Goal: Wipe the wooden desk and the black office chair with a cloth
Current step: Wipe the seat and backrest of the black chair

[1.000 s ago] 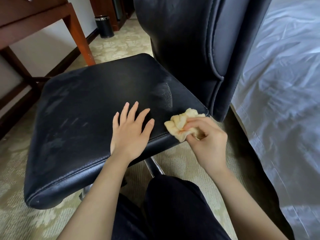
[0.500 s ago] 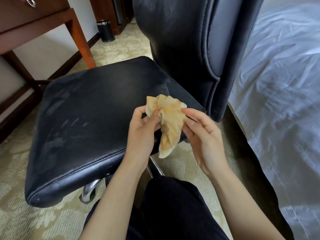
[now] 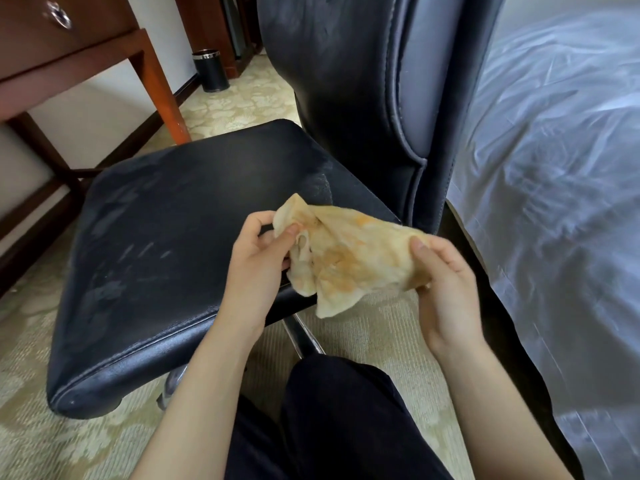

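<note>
**Desk:** What have the grips got?

**Operator:** On my feed the left grip [image 3: 258,268] pinches the upper left edge of the crumpled pale yellow cloth with orange stains [image 3: 349,258], thumb [image 3: 289,233] on top and fingers curled behind. The right grip [image 3: 446,285] pinches the cloth's right end, thumb pressed on the fabric and fingers curled beneath. The cloth is spread between the two, with one corner hanging down.

**Desk:** Where is that in the frame?

**Operator:** Centre, slightly right. I see the cloth held over the near right corner of the black leather office chair seat [image 3: 173,244]. I cannot tell whether it touches the seat. The seat fills the left centre and shows pale smeared patches. The chair's tall padded backrest [image 3: 346,81] rises at upper centre. A chrome leg [image 3: 303,336] of its base shows under the seat, below the cloth.

**Desk:** And the desk?

**Operator:** The reddish-brown wooden desk [image 3: 86,57] is at the upper left, well apart from both grips, with a metal ring pull [image 3: 59,16] on its drawer. Past it, near the top, a black cylindrical bin with a silver rim [image 3: 210,70] stands on the cream patterned carpet [image 3: 52,445]. A bed with a white sheet [image 3: 561,168] takes the right side, just beside the backrest. The person's legs in dark trousers [image 3: 339,420] are at bottom centre.
</note>
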`<state>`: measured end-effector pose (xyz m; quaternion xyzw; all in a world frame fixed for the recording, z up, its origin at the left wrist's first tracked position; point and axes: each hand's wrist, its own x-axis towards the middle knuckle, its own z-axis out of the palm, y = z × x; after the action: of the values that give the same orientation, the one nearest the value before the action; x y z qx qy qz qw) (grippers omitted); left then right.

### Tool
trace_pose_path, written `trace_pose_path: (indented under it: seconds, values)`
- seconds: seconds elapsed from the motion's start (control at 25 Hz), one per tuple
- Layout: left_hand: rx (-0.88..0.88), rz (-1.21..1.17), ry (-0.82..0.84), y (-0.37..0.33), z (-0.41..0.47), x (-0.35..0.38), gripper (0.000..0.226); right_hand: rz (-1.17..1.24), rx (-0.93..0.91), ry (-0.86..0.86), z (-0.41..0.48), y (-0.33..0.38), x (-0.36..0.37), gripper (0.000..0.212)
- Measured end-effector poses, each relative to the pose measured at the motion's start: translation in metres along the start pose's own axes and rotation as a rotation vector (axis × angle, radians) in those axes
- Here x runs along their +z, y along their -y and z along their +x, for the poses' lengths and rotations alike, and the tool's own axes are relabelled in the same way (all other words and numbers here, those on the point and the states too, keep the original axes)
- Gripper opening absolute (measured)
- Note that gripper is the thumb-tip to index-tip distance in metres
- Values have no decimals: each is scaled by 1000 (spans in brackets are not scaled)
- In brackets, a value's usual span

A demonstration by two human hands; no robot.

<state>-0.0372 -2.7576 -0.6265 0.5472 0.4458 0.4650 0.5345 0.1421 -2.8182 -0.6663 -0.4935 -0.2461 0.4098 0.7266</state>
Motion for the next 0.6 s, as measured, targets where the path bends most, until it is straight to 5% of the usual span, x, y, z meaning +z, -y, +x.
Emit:
trace_pose_path:
  seconds: [0.24, 0.4, 0.6]
  values:
    - [-101, 167, 123, 9, -8, 13, 20, 136, -192, 22, 3, 23, 4, 13]
    - [-146, 175, 250, 12, -10, 25, 27, 86, -140, -88, 2, 15, 29, 8]
    - [-18, 259, 312, 12, -11, 32, 35, -162, -291, 5, -3, -1, 55, 23]
